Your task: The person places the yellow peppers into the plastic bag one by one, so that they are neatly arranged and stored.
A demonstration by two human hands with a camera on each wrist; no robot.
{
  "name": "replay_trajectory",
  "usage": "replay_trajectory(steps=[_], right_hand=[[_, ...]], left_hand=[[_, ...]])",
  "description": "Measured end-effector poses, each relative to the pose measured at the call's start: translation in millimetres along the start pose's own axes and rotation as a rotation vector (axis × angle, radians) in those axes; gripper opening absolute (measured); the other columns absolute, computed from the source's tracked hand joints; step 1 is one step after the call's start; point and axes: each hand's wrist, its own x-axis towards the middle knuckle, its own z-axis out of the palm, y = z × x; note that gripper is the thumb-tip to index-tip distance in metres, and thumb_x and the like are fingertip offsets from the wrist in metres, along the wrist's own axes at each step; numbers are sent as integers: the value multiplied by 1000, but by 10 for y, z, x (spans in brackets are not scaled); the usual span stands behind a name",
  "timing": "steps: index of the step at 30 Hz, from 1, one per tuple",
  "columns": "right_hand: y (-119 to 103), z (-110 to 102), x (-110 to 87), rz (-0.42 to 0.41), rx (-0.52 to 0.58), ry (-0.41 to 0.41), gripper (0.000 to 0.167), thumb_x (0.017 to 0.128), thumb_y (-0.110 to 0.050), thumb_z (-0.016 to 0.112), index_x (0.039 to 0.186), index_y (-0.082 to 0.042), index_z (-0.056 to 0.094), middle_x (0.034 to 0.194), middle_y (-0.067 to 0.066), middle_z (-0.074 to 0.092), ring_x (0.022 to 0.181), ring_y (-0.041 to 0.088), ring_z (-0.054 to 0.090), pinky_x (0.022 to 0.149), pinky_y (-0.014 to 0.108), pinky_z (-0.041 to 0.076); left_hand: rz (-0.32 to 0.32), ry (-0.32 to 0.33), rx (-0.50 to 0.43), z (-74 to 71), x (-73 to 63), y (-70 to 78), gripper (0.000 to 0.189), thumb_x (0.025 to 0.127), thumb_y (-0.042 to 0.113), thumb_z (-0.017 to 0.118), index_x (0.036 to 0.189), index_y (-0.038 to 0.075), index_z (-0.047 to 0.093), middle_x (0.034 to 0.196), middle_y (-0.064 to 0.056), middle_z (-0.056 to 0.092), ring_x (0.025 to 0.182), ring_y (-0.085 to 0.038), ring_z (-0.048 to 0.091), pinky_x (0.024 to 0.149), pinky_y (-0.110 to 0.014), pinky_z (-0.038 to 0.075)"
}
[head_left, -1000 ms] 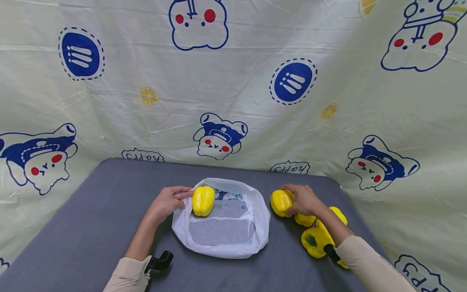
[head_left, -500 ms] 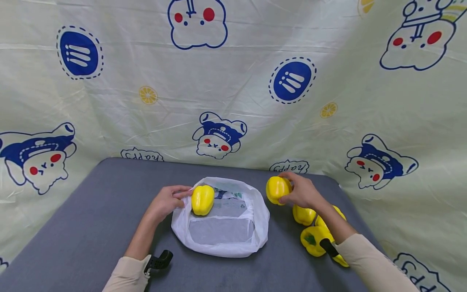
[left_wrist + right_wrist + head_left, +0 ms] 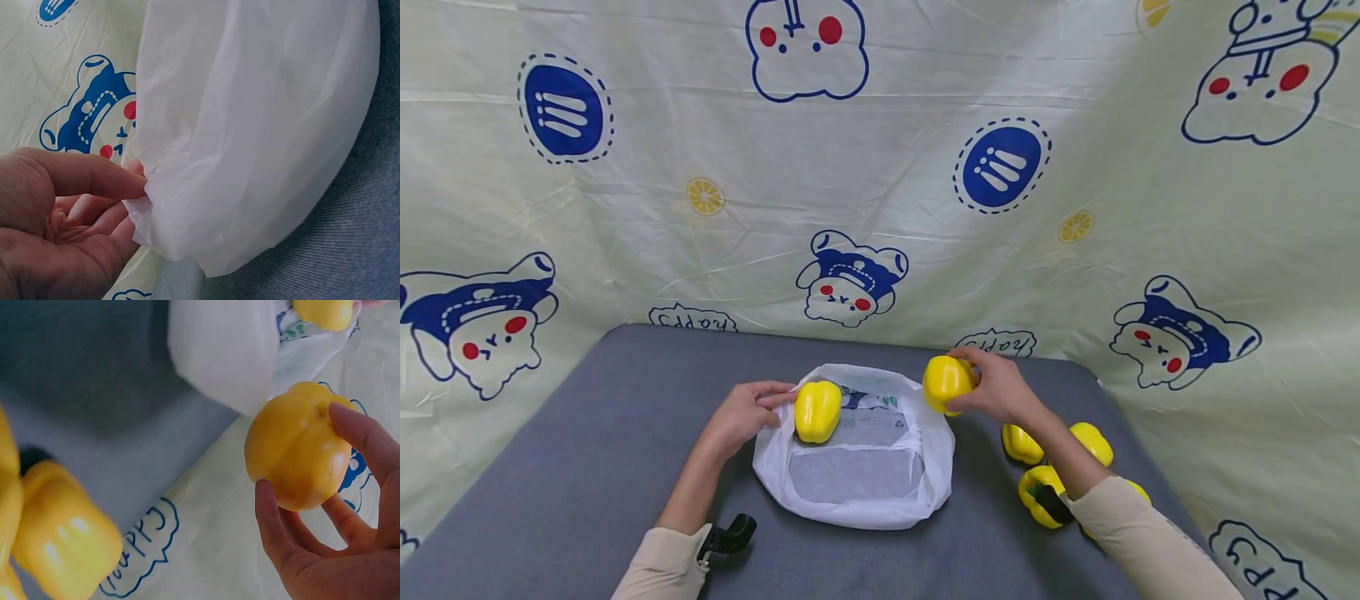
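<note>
While one yellow pepper (image 3: 817,412) sits in the white bag (image 3: 872,515), a second pepper (image 3: 947,385) hangs by its rim

With the bag midway between the table's (image 3: 595,475) left and right edges, the left hand (image 3: 739,420) pinches its rim. The right hand (image 3: 998,390) grips the second pepper. Several loose peppers (image 3: 1092,443) lie toward the right edge, so the work seems early.

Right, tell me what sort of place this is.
Probably a makeshift indoor filming corner: a pale cartoon-printed sheet hangs as a backdrop behind a grey fabric-topped table, and the person wears a black wrist-strapped device.
</note>
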Motion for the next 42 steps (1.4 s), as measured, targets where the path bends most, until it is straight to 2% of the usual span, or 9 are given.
replay_trajectory(steps=[9, 27, 34, 42], right_hand=[[-233, 175, 93, -4, 56, 0, 75, 71, -28, 87, 138, -13, 57, 126, 13, 65, 101, 32, 61, 85, 45, 54], [-611, 697, 266, -36, 113, -15, 72, 71, -19, 89, 136, -14, 60, 127, 7, 66, 105, 26, 58, 94, 47, 53], [-673, 835, 287, -19, 129, -19, 71, 70, -14, 90, 135, -15, 62, 127, 7, 66, 108, 28, 56, 97, 49, 50], [-695, 951, 273, -10, 110, -34, 71, 70, -14, 90, 136, -15, 62, 128, 8, 66, 112, 30, 55, 101, 53, 47]], left_hand=[[1, -1, -3, -1, -1, -5, 54, 86, -11, 57, 136, 8, 64, 131, -9, 70, 138, -36, 49, 111, -56, 42], [11, -17, -11, -10, -19, 17, 54, 85, -11, 57, 136, 7, 64, 132, -10, 70, 137, -35, 50, 107, -51, 46], [-9, -20, -13, -2, -21, 38, 55, 85, -11, 57, 136, 7, 64, 131, -10, 70, 138, -34, 50, 106, -50, 46], [2, -25, -16, 1, -20, 28, 55, 85, -12, 58, 137, 6, 63, 133, -10, 68, 139, -34, 49, 102, -44, 48]])
